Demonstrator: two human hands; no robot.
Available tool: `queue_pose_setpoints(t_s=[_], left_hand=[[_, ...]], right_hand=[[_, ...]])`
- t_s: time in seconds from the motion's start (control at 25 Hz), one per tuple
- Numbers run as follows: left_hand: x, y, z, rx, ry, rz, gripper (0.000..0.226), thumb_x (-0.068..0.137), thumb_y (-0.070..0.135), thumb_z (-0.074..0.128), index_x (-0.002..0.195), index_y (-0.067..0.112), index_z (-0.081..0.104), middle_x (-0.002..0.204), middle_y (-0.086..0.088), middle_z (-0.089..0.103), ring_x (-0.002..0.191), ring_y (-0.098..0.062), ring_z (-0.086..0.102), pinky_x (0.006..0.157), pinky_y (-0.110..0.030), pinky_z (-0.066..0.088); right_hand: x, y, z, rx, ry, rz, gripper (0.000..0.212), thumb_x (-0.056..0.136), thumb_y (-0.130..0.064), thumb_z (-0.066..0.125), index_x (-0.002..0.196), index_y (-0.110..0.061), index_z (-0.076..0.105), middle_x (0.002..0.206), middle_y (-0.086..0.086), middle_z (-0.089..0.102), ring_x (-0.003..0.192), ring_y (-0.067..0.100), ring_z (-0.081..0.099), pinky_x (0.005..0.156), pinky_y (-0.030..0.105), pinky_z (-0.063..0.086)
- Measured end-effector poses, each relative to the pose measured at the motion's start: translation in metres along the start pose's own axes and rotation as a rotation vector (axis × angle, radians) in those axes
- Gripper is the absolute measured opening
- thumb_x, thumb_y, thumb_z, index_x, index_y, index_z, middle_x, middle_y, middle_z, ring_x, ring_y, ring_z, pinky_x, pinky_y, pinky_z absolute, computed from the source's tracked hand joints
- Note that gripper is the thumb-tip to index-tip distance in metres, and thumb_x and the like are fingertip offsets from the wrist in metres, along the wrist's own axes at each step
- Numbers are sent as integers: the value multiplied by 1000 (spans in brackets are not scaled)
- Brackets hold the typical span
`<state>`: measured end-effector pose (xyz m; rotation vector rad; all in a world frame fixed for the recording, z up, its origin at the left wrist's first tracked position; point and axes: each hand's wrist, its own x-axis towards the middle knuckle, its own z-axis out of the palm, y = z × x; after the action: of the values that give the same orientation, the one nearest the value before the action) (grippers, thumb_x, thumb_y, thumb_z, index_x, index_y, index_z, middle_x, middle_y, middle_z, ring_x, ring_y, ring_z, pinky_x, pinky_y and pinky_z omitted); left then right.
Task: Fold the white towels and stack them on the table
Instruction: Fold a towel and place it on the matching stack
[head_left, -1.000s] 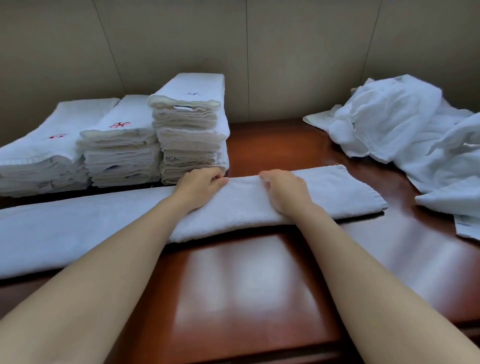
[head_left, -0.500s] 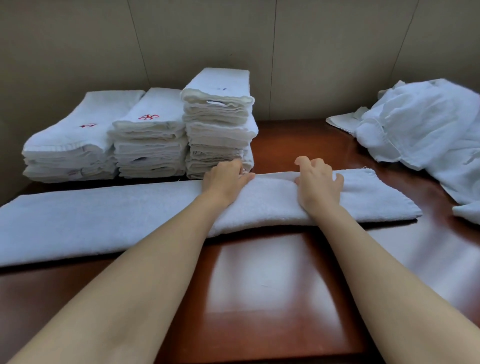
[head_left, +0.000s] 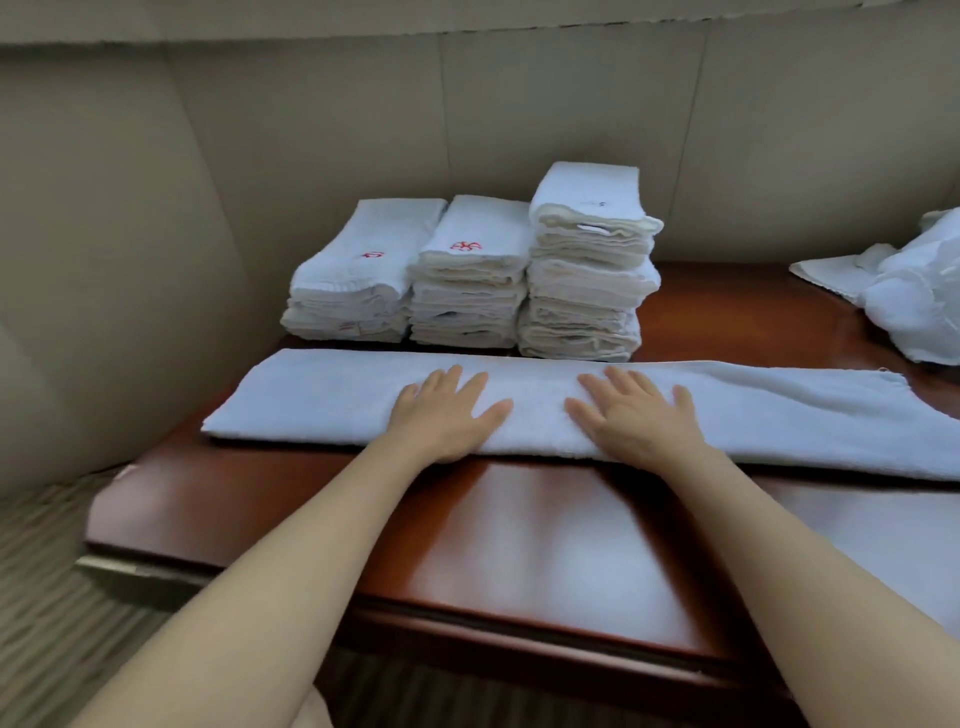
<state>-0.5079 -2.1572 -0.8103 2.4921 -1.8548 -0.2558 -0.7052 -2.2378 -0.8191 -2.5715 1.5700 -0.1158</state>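
A person's left hand (head_left: 445, 415) and right hand (head_left: 635, 418) lie flat, palms down and fingers spread straight, on a long white towel (head_left: 322, 397) folded into a narrow strip across the middle of the frame. Neither hand grasps anything; both rest released on the cloth, side by side but apart, with bare forearms reaching in from the lower edge. The strip stretches over a glossy reddish-brown desk (head_left: 519, 545), its left end near the desk's left edge and its right end running off toward the right border of the frame.

Just behind the strip, at upper centre, three stacks of folded white towels stand in a row against the beige wall (head_left: 260, 156): a low left stack (head_left: 353, 280) with a red mark on top, a middle stack (head_left: 470, 275) also marked in red, and a taller right stack (head_left: 589, 265). The stacks touch one another.

At the right edge of the frame, a loose heap of unfolded white towels (head_left: 914, 296) sits on the desk, well apart from the stacks. Patterned carpet (head_left: 47, 597) shows at lower left.
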Motion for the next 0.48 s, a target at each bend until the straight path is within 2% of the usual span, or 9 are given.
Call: queue_pose_setpoints(t_s=[0.08, 0.16, 0.24, 0.32, 0.48], left_hand=[[0, -16, -1, -12, 47, 18, 61, 97, 58, 19, 150, 30, 18, 160, -1, 8, 146, -16, 7, 117, -41, 8], [-6, -34, -6, 8, 63, -52, 59, 98, 56, 17, 150, 29, 19, 160, -2, 9, 146, -17, 9, 116, -43, 9], [-17, -66, -11, -8, 54, -218, 60, 98, 56, 16, 151, 28, 17, 160, -2, 8, 146, -20, 9, 115, -43, 10], [-30, -104, -13, -36, 78, -434, 61, 97, 56, 18, 150, 27, 20, 158, -5, 14, 144, -23, 14, 113, -42, 14], [-49, -147, -11, -144, 263, -797, 63, 92, 60, 34, 140, 21, 39, 142, -18, 37, 131, -34, 32, 105, -42, 25]], right_hand=[[-7, -9, -4, -11, 42, 72, 52, 94, -59, 20, 141, -37, 29, 156, 2, 17, 144, 20, 12, 113, 57, 6], [-14, -34, -4, 27, 6, -15, 54, 96, -57, 23, 147, -37, 21, 159, 2, 11, 146, 20, 8, 114, 54, 7], [-28, -72, 5, 6, -39, -199, 56, 98, -56, 23, 149, -36, 16, 159, 1, 8, 147, 18, 5, 114, 53, 7], [-39, -105, 17, -17, -10, -314, 57, 97, -57, 23, 148, -31, 19, 158, 5, 11, 146, 18, 6, 113, 54, 7], [-44, -143, 26, 24, 43, -458, 47, 99, -48, 28, 139, -23, 33, 151, 0, 26, 142, 13, 15, 110, 52, 13]])
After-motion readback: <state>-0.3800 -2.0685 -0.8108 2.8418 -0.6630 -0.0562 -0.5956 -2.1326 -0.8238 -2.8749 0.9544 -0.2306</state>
